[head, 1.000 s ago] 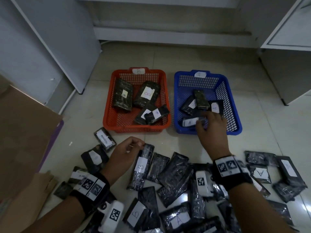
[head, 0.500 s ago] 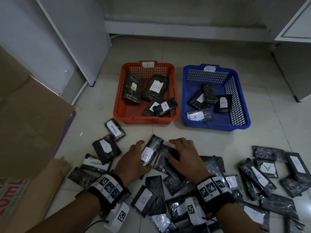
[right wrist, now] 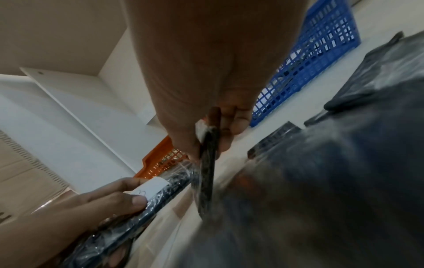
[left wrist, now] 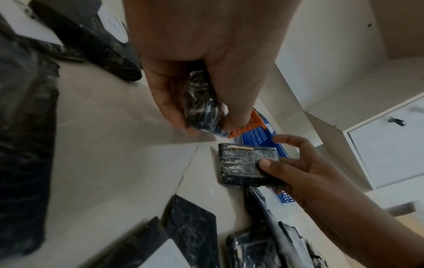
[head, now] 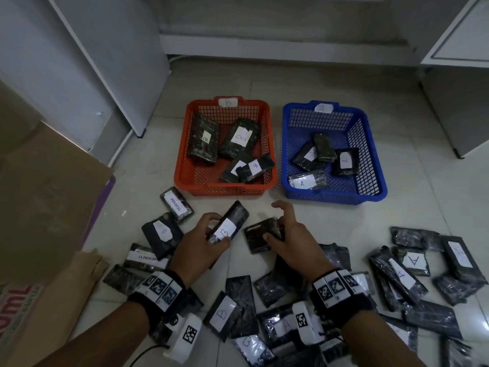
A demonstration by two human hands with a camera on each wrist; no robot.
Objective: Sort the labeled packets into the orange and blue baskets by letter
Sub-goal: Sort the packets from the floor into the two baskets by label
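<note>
My left hand (head: 209, 234) grips a black packet labelled B (head: 229, 222), lifted above the floor in front of the orange basket (head: 185, 165). The same B packet (left wrist: 201, 105) shows pinched between thumb and fingers in the left wrist view. My right hand (head: 280, 231) pinches a dark packet (head: 260, 233) with no label showing; the right wrist view sees this packet (right wrist: 207, 163) edge-on. The orange basket is tagged B and holds several B packets. The blue basket (head: 373, 165), tagged A, holds several A packets. Many more packets (head: 222, 313) lie scattered on the floor around my wrists.
Packets labelled PENDING (head: 176, 205) and IN PROGRESS (head: 146, 256) lie at the left of the pile. A cardboard box (head: 45, 207) stands at the left. White cabinets (head: 455, 62) flank the baskets at the back. Bare tile lies between the pile and the baskets.
My right hand came back from the blue basket to the pile and picked up a dark packet. My left hand lifted the B packet off the floor toward the orange basket.
</note>
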